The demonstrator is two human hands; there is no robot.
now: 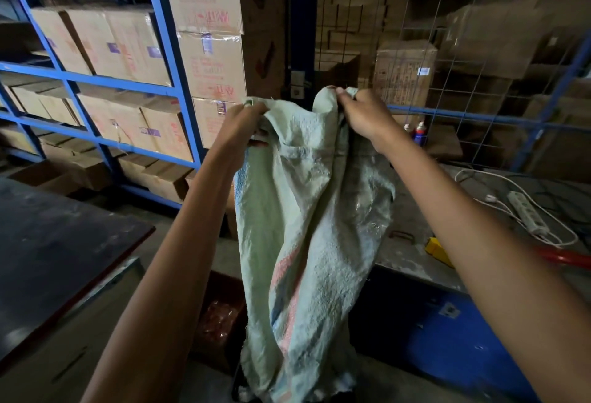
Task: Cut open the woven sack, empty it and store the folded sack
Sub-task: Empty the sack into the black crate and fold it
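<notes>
Left hand [243, 126] and right hand [364, 114] are each gripping the top edge of the sack [307, 226], fingers curled into the cloth. It is hanging limp in the gap between table [57, 242] and bench [412, 262], frayed bottom edge trailing beside a box [220, 322]

Pale green woven sack [307, 210] with red and blue stripes.

I see the woven sack [307, 226] hanging limp and slack, pale green with faded red and blue stripes running down its length. Its top edge is bunched in two places, one gripped by my left hand [243, 124], the other by my right hand [364, 118]. The frayed lower end hangs down near the floor.
</notes>
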